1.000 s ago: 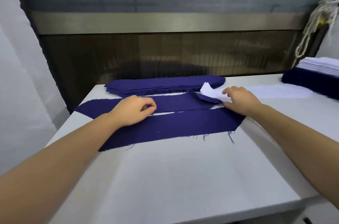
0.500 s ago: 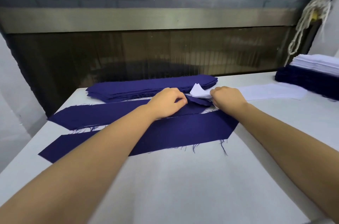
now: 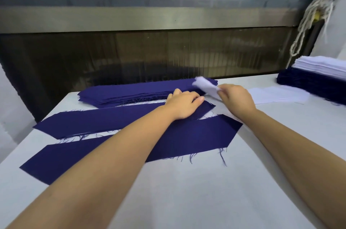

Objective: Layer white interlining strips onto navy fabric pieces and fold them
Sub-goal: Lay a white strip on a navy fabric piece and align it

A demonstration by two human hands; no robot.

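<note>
I see a big white table (image 3: 187,197) that fills most of my view. My left arm (image 3: 112,163) and right arm (image 3: 299,153) stretch out over it from the bottom corners. Two long blue cloths lie flat side by side: the near navy piece (image 3: 196,138) and the far navy piece (image 3: 101,122). My left arm hides the middle of the near one. Behind them sits a stack of navy pieces (image 3: 138,90). At the far right is a pile (image 3: 318,77), white on top of navy, cut off by the edge. My left hand (image 3: 184,104) lies flat with straight fingers, pressing the right end of the far navy piece. My right hand (image 3: 236,98) is just beside it, fingers curled, pinching a white strip (image 3: 206,86) that sticks up and looks blurry. My hand hides its other end. Flat white sheets (image 3: 277,95) lie past that hand.
</note>
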